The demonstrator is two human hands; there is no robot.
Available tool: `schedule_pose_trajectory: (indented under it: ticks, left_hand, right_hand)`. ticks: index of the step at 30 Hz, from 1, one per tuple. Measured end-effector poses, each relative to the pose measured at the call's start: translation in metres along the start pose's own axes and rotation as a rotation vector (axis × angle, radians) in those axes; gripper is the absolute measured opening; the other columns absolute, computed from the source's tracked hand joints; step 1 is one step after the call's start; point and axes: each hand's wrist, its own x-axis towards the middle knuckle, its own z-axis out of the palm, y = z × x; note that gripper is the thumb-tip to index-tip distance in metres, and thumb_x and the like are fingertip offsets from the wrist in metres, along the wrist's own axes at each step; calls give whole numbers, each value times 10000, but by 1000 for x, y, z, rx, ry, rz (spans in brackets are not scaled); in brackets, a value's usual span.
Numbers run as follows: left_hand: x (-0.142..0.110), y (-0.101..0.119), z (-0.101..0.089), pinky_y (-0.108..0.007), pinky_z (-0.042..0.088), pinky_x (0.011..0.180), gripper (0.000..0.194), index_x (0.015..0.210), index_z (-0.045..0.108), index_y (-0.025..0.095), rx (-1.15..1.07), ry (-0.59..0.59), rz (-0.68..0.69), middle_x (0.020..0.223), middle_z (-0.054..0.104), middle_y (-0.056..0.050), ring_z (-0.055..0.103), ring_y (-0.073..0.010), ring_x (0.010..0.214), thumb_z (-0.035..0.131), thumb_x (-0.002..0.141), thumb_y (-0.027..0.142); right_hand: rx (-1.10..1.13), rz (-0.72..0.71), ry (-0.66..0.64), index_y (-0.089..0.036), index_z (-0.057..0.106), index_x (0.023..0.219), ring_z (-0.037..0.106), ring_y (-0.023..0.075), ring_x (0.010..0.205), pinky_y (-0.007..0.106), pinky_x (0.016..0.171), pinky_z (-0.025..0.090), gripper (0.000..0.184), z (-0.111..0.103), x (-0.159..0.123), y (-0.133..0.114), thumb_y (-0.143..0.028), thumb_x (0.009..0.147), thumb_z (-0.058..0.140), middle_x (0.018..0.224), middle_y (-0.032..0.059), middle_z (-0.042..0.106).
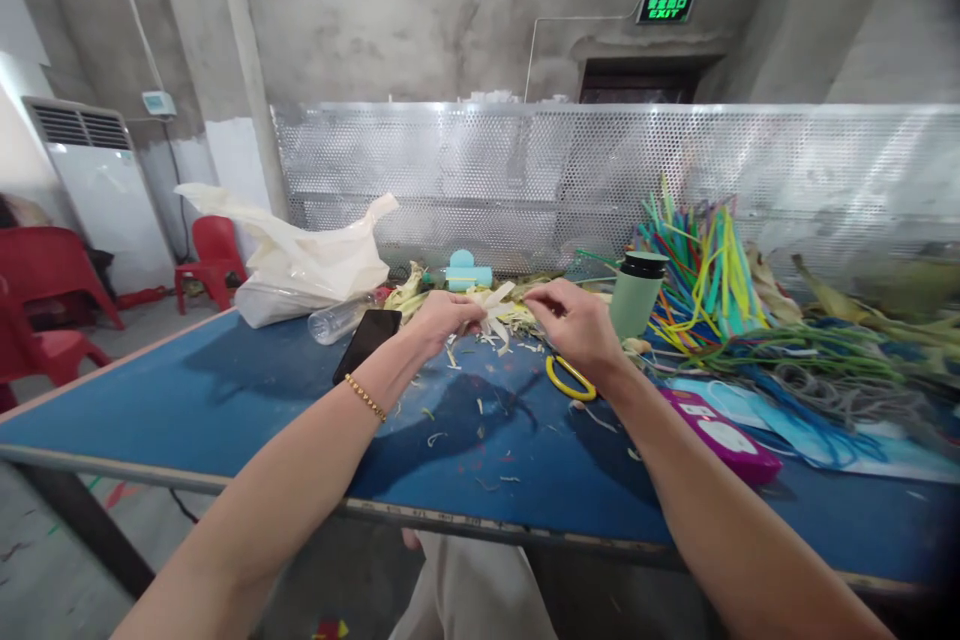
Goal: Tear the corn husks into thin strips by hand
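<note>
My left hand, with a gold bracelet on its wrist, pinches a pale bundle of husk strips whose ends splay out like petals. To the right of the bundle, my right hand has its thumb and fingertips pressed together. What those fingers hold, if anything, is too small to make out. Below the right hand lies a yellow handle loop, perhaps of scissors, partly hidden by that hand. Short pale scraps are scattered on the blue table beneath both hands.
Left of my hands are a black phone, a clear bottle and a white plastic bag. On the right stand a green tumbler and colourful strips, near a purple box and cords. A perforated metal panel rises behind.
</note>
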Motion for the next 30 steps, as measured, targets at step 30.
schedule_pose_trajectory:
  ticks: [30]
  left_hand:
    - [2,-6,-3,-213,287,456,105,609,644,105,109,-114,-23,501,564,-18,456,-75,462,633,660,196]
  right_hand:
    - [-77,-205,-199,-158,644,807,537,165,702,271,651,362,202,20,-11,-12,-240,918,496,759,66,644]
